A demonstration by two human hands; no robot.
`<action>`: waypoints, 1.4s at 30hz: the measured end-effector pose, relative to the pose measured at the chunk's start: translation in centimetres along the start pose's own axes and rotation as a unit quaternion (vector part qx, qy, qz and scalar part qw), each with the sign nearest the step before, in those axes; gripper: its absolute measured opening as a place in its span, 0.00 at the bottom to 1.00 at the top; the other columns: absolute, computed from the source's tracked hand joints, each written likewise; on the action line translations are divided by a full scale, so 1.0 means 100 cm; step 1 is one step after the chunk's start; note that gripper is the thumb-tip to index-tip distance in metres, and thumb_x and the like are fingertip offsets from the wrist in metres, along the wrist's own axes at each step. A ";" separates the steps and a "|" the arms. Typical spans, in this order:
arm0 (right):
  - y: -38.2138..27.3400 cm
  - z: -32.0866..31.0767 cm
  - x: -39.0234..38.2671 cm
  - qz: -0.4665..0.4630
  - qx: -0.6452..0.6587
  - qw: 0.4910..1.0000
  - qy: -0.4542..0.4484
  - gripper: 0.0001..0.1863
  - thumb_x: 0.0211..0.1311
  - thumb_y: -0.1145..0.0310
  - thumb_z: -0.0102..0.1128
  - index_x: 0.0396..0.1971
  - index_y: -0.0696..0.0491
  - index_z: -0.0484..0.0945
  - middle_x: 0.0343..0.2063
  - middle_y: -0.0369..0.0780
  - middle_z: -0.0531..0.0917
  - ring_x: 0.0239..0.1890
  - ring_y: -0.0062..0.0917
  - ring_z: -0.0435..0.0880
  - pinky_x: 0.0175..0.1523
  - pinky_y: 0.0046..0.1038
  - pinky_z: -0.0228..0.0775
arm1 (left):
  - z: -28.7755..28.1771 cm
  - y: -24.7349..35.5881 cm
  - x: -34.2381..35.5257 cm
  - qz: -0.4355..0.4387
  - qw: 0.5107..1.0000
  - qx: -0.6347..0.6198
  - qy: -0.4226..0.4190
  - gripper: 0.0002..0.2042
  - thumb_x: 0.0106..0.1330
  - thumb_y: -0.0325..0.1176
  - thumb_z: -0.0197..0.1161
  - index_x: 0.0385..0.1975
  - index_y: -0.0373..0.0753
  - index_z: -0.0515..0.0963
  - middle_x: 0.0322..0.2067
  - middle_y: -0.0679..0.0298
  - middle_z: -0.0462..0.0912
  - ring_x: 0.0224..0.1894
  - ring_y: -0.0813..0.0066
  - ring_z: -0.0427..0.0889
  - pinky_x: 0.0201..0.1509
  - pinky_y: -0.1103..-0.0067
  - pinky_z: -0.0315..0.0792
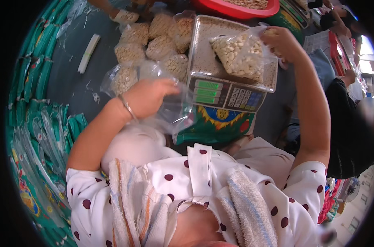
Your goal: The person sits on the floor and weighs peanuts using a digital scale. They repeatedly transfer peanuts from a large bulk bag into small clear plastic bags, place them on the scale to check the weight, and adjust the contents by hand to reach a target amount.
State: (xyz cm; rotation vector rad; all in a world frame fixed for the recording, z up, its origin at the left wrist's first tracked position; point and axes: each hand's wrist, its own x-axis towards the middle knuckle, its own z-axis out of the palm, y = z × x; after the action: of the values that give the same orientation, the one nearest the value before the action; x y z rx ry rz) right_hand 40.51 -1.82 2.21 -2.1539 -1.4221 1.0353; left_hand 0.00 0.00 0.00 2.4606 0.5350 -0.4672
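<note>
My right hand (282, 44) is closed on the gathered top of a clear plastic bag filled with pale, flat kernels (238, 55). This bag rests tilted on the steel pan of a digital scale (203, 31), whose green display and keypad face me. My left hand (148, 96), with a bangle at the wrist, is left of the scale. Its fingers are drawn together at a thin, empty clear plastic bag (176, 113) that hangs over my lap; the fingertips are slightly blurred. Just beyond this hand sit several filled clear bags (160, 47) of similar pale kernels.
A red basin (240, 9) of kernels stands behind the scale. Green printed sacks (213, 123) lie under the scale, with more stacked (34, 136) at left. A white strip (88, 53) lies on the dark surface. Another person's hand (113, 13) is at the far left; people sit at right.
</note>
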 end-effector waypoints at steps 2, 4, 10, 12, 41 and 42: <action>-0.015 -0.004 -0.015 -0.031 0.081 0.996 0.031 0.10 0.57 0.64 0.60 0.38 0.50 0.80 0.21 0.31 0.76 0.19 0.11 0.71 0.16 0.15 0.58 | 0.007 -0.012 -0.001 0.027 0.989 -0.075 0.121 0.28 0.50 0.23 0.52 0.57 0.42 0.68 0.60 0.58 0.65 0.55 0.68 0.72 0.55 0.78 0.68; -0.030 -0.018 -0.031 -0.059 0.116 0.991 0.027 0.12 0.56 0.63 0.60 0.38 0.53 0.79 0.22 0.32 0.76 0.19 0.11 0.71 0.17 0.12 0.58 | 0.014 -0.009 0.015 0.044 0.968 -0.171 0.176 0.28 0.50 0.22 0.52 0.57 0.41 0.67 0.59 0.58 0.66 0.49 0.69 0.74 0.49 0.79 0.69; -0.082 0.017 -0.090 -0.076 0.167 0.981 -0.062 0.14 0.55 0.63 0.61 0.37 0.55 0.79 0.24 0.34 0.78 0.20 0.11 0.73 0.19 0.11 0.62 | 0.012 0.003 0.009 0.017 0.949 -0.249 0.190 0.34 0.50 0.20 0.54 0.62 0.42 0.60 0.63 0.59 0.59 0.29 0.78 0.73 0.35 0.83 0.71; -0.096 0.044 -0.098 -0.042 0.188 0.974 -0.115 0.14 0.54 0.61 0.61 0.36 0.54 0.79 0.24 0.34 0.78 0.17 0.13 0.73 0.17 0.13 0.62 | 0.012 0.011 0.013 0.035 0.942 -0.269 0.199 0.36 0.49 0.20 0.55 0.64 0.42 0.58 0.64 0.59 0.57 0.26 0.80 0.72 0.33 0.84 0.71; -0.034 -0.054 -0.030 -0.250 -0.138 0.958 0.022 0.08 0.52 0.79 0.53 0.31 0.61 0.79 0.37 0.39 0.82 0.40 0.20 0.79 0.48 0.21 0.71 | -0.013 0.004 -0.052 0.048 0.787 -0.447 0.423 0.37 0.52 0.14 0.54 0.65 0.40 0.55 0.64 0.67 0.59 0.22 0.95 0.61 0.26 0.94 0.60; -0.014 -0.059 -0.009 -0.175 -0.094 0.980 0.016 0.08 0.51 0.79 0.54 0.32 0.61 0.80 0.33 0.38 0.83 0.38 0.19 0.80 0.46 0.19 0.70 | -0.016 0.001 -0.049 0.058 0.785 -0.433 0.438 0.37 0.51 0.14 0.54 0.65 0.38 0.54 0.65 0.65 0.57 0.22 0.95 0.60 0.26 0.94 0.61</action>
State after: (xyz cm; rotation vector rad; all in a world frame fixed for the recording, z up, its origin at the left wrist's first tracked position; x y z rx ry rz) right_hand 43.78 -1.43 7.44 -1.9292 -1.8621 0.7587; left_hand -3.86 -0.48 3.41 1.6296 0.7219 0.8761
